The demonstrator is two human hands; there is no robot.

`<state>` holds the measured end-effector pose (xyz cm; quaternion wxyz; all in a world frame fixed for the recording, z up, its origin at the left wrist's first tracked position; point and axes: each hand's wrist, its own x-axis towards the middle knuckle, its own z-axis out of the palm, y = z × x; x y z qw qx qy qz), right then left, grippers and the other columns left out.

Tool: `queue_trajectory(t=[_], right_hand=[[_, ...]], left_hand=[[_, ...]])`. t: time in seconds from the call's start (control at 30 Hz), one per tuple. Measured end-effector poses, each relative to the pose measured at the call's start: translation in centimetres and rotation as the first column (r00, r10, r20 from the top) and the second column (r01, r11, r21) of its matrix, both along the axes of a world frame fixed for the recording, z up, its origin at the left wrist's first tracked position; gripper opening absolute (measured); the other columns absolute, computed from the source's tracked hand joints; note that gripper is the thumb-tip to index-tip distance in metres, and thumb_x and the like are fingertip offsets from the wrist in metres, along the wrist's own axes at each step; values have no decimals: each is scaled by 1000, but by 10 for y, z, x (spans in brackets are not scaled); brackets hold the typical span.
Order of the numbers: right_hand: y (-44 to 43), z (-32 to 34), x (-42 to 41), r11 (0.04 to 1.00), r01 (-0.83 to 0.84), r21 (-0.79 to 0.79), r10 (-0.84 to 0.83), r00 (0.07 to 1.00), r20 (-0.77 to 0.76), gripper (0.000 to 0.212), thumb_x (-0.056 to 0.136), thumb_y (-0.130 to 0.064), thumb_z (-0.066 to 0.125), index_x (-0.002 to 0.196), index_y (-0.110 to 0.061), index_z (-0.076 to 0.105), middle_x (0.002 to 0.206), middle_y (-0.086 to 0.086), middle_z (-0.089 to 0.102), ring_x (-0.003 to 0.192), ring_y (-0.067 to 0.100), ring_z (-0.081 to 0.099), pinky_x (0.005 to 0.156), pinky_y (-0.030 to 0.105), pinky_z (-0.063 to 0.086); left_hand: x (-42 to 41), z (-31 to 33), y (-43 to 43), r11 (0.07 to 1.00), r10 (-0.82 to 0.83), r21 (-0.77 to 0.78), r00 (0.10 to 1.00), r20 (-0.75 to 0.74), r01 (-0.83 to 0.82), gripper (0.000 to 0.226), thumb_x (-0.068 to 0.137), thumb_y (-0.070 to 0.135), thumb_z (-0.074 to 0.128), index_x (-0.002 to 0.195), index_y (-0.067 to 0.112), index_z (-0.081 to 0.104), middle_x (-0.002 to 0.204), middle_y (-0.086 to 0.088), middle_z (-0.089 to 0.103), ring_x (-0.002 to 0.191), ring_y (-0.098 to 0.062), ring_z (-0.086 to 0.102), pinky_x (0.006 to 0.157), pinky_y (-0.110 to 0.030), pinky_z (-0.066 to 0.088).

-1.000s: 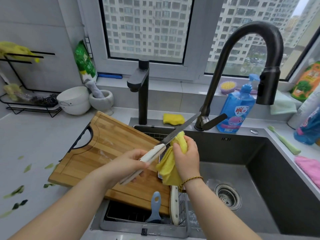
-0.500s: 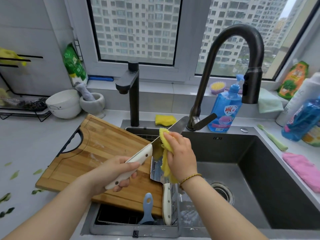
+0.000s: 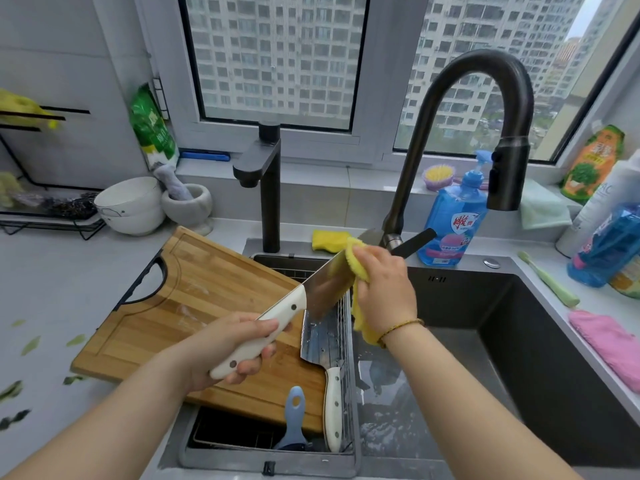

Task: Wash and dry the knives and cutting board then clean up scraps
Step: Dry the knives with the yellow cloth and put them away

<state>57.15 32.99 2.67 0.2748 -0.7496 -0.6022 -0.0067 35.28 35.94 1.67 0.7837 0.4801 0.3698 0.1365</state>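
Head view, nearest first: a rack at the left end of the sink holds a blue peeler and a cleaver. Water drops sit on its blade, so I judge it washed but not dried. The board lies partly on the counter and partly over the rack, with wet streaks; it looks undried too. Green scraps dot the counter on the left, not yet cleared.

Above the board, the left hand has its fingers curled tight round the white handle of a knife, blade pointing away toward the tap. The right hand clamps a yellow cloth over the blade's far end, fingers closed on it. By my reading this knife is being wiped, and most of the task remains.
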Motion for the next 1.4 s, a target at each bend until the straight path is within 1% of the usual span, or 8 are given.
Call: queue_trajectory(t=[0.23, 0.4, 0.5, 0.7, 0.87, 1.03, 1.27, 1.4], right_hand=[[-18, -32, -45, 962, -249, 113, 237, 965, 113, 46, 52, -4, 64, 96, -16, 69, 89, 3, 68, 68, 23, 64, 47, 24, 52], [-27, -34, -37, 972, -234, -35, 235, 972, 27, 41, 84, -3, 44, 119, -17, 61, 121, -2, 58, 111, 24, 48, 87, 27, 43], [-28, -28, -31, 985, -120, 123, 139, 979, -153, 43, 86, 1, 46, 126, -13, 54, 125, 4, 53, 114, 22, 41, 95, 20, 33], [-13, -19, -52, 934, -156, 322, 140, 987, 73, 35, 74, -13, 48, 105, -12, 64, 98, 9, 68, 83, 29, 64, 63, 33, 56], [-7, -21, -39, 919, -122, 374, 76, 988, 135, 39, 74, -7, 48, 111, -14, 56, 103, 12, 67, 90, 29, 59, 68, 37, 56], [4, 1, 14, 988, 102, 112, -91, 991, -102, 42, 94, -7, 41, 135, -16, 43, 136, 5, 44, 121, 25, 38, 102, 34, 34], [-1, 0, 39, 952, 270, 146, -198, 903, -381, 36, 94, -7, 43, 130, -8, 49, 122, 14, 53, 114, 29, 46, 95, 36, 41], [-14, -9, 30, 935, 282, 216, -164, 883, -440, 35, 93, -4, 44, 127, -6, 50, 123, 14, 53, 113, 26, 44, 87, 28, 37]], left_hand=[[8, 1, 5, 994, 102, 46, 995, -18, -101, 46, 72, 33, 54, 108, 5, 54, 56, -1, 48, 32, -5, 35, 26, -11, 28], [5, 1, 4, 986, 136, 105, 989, -62, -129, 47, 81, 42, 45, 109, 6, 54, 56, 2, 52, 34, -5, 37, 28, -12, 29], [5, 4, 5, 981, 131, 159, 985, -111, -113, 45, 90, 42, 40, 111, 5, 55, 58, 1, 54, 35, -6, 39, 28, -14, 31], [7, 7, -6, 980, 92, 187, 986, -136, -66, 50, 81, 44, 47, 109, 4, 56, 61, -2, 52, 36, -7, 39, 29, -15, 31], [1, 8, -12, 994, 55, 96, 998, -35, -51, 49, 74, 42, 50, 106, 4, 55, 57, -2, 51, 33, -6, 38, 27, -13, 30], [-9, 13, -14, 991, 55, 124, 998, 14, -56, 64, 67, 55, 60, 106, 5, 56, 57, -2, 52, 33, -6, 39, 27, -14, 31], [-4, 21, -17, 865, 148, 502, 961, -232, -12, 24, 92, 28, 46, 78, 14, 60, 50, 6, 57, 37, -3, 43, 37, -16, 36], [-6, 10, -12, 786, 283, 613, 928, -240, -81, 9, 87, 22, 58, 87, 30, 61, 68, 4, 60, 49, -2, 50, 43, -13, 39]])
